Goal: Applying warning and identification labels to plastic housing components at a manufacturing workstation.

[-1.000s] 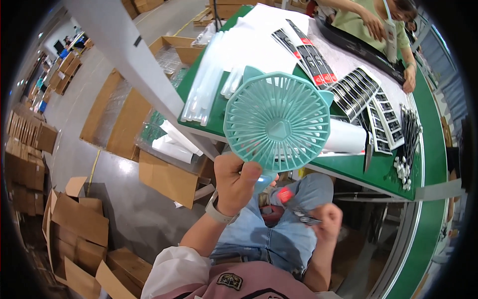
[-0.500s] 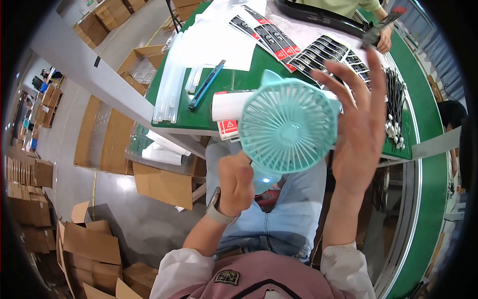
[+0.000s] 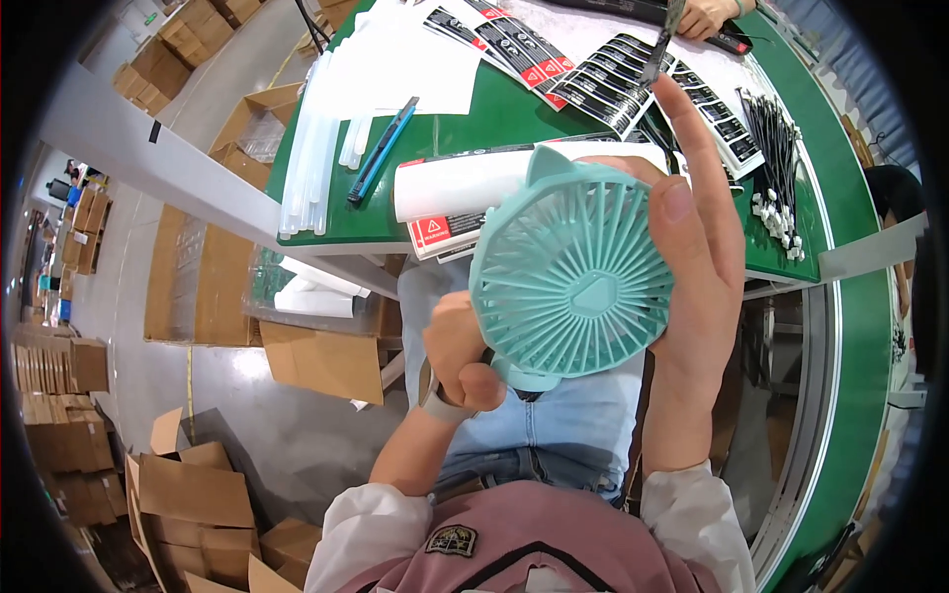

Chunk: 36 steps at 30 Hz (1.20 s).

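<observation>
A mint-green handheld fan point(image 3: 593, 292) with a round ribbed grille and a small pointed ear is held up over my lap. My left hand point(image 3: 459, 351) is closed round its handle, which is mostly hidden. My right hand point(image 3: 704, 267) grips the grille's right side, thumb on the front rim and other fingers behind. Its index finger points up, and a thin dark strip, seemingly a label point(image 3: 664, 44), clings to the fingertip. Just behind the fan, a roll of white paper point(image 3: 455, 185) lies on the green table point(image 3: 455, 124).
Black-and-red label sheets point(image 3: 613, 79), a blue utility knife point(image 3: 384, 150), translucent tubes point(image 3: 308, 163) and black cables with white connectors point(image 3: 776, 168) lie on the table. Another person's hand point(image 3: 707, 17) is at the far side. Open cardboard boxes point(image 3: 193, 489) stand on the floor at left.
My right hand has come in from beside the fan and taken hold of its grille. The fan has tilted and moved slightly down. The strip on my fingertip has shifted left.
</observation>
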Each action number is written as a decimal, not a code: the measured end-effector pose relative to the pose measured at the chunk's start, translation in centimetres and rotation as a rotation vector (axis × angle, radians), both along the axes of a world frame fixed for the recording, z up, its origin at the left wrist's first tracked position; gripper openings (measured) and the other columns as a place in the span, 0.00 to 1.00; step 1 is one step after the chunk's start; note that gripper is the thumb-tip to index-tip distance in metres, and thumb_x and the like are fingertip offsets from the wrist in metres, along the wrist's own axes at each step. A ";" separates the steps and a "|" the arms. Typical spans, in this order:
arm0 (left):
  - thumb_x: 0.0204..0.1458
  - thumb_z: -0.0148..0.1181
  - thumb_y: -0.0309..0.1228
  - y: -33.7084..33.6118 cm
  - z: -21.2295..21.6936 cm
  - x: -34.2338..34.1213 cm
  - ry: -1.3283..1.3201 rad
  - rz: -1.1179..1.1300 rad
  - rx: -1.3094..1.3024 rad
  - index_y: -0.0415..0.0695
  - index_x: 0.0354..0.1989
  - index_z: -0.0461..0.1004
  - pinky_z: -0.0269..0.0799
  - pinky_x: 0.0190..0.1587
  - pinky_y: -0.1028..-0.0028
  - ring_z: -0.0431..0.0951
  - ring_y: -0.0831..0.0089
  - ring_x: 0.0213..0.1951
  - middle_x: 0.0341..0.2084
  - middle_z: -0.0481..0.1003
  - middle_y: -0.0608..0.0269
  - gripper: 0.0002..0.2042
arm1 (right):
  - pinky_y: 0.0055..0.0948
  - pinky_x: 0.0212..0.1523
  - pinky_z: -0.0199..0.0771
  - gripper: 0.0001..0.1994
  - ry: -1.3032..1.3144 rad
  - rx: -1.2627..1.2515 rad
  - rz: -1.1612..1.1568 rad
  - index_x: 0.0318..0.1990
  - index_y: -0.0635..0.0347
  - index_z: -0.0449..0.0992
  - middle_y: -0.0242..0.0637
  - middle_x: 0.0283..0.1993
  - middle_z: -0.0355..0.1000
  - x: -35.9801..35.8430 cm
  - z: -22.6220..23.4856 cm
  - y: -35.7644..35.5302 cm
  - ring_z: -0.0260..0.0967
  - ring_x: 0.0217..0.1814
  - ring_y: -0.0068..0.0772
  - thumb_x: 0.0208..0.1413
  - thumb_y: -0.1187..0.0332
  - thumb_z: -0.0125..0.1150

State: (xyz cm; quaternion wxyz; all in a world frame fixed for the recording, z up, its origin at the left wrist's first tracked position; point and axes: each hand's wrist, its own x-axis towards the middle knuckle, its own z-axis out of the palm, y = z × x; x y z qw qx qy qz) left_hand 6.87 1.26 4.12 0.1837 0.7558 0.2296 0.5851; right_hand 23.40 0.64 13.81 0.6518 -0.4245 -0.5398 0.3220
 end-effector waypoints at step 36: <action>0.58 0.57 0.40 -0.7 5.5 23.4 -0.205 -1.064 -0.653 0.36 0.61 0.55 0.59 0.61 0.66 0.65 0.67 0.59 0.56 0.65 0.52 0.29 | 0.30 0.48 0.74 0.33 -0.327 0.429 -0.610 0.68 0.65 0.50 0.49 0.41 0.77 20.8 3.6 -8.5 0.76 0.46 0.33 0.58 0.68 0.59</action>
